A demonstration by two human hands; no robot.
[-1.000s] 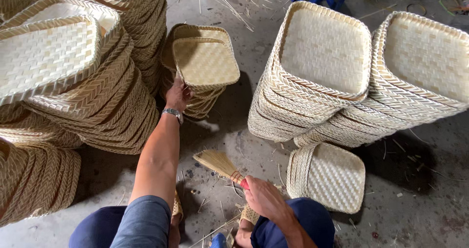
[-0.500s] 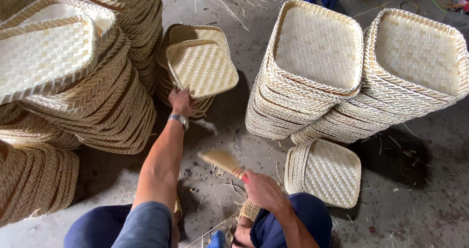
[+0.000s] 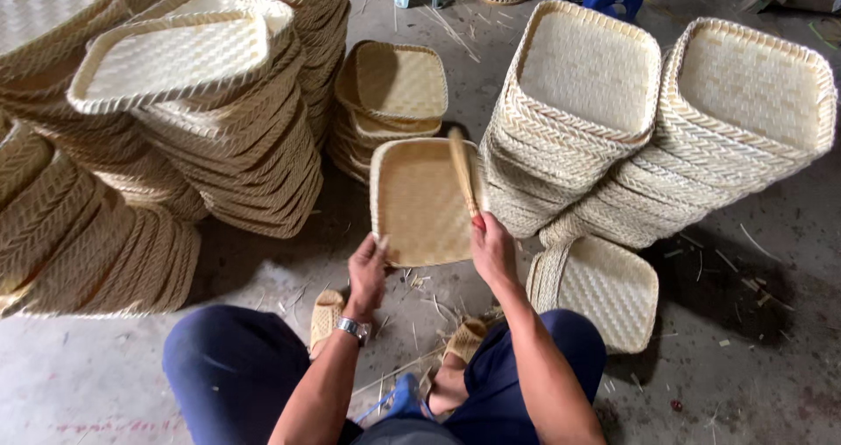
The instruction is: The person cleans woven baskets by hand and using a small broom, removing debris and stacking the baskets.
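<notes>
At centre frame I see my left hand (image 3: 366,271) clenched on the near corner of the tray (image 3: 423,201) and my right hand (image 3: 492,250) grasping the brush (image 3: 462,170) laid inside it, so I judge firm support and long, even strokes serve best.

Tall stacks of woven trays (image 3: 219,130) block the left side. More leaning stacks (image 3: 648,138) block the right. A low pile of trays (image 3: 390,90) sits straight ahead, between them. A lone tray (image 3: 604,292) lies on the floor (image 3: 753,357) near the right knee. There is bare floor to pass on the far right and in the near left corner.
</notes>
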